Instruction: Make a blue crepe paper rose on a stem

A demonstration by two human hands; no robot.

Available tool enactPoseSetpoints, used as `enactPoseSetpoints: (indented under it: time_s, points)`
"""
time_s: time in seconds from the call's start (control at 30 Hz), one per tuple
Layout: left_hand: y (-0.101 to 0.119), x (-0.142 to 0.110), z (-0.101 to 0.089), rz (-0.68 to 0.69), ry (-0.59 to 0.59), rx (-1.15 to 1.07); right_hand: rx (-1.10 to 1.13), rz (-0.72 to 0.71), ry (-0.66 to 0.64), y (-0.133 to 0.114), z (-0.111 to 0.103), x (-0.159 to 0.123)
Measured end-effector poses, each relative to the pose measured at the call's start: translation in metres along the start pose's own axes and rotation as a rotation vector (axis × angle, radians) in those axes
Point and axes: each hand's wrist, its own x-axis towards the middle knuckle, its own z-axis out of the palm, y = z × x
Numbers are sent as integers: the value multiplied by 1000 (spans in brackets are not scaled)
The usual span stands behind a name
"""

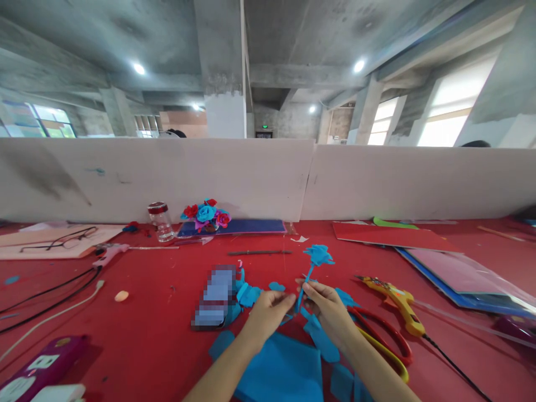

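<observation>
A blue handmade flower (319,255) stands upright on its thin blue stem, pinched between the thumb and fingers of my right hand (329,306). My left hand (268,314) is just left of the stem's lower end, thumb and fingers pressed together; what they hold, if anything, is hidden. Beneath my hands lies a stack of blue sheets (285,365), with cut blue pieces (320,338) around it. Another blue flower (248,294) lies left of my left hand, beside a phone (215,296). Scissors (387,335) with red and yellow handles lie beside my right forearm.
A yellow glue gun (396,301) lies at right, its cord trailing forward. Coloured sheets (456,271) are stacked behind it. A small bouquet (207,215) and a glass jar (161,221) stand near the white partition (167,173). At left are a pink glue gun (111,252), glasses (62,240) and a purple power strip (46,363).
</observation>
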Motion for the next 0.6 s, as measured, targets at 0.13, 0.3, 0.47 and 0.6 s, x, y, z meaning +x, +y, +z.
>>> enactPoseSetpoints:
  time_s: [0.13, 0.3, 0.47, 0.6]
  points:
    - [2, -1, 1, -71, -52, -66, 26, 2, -40, -4, 1, -2]
    - [6, -4, 0, -115, -73, -119, 51, 32, -96, -5, 1, -3]
    - [7, -5, -2, -129, -103, -96, 98, 95, -80, -6, 2, -4]
    - [8, -6, -2, -135, -123, -81, 112, 131, -79, -10, 6, -5]
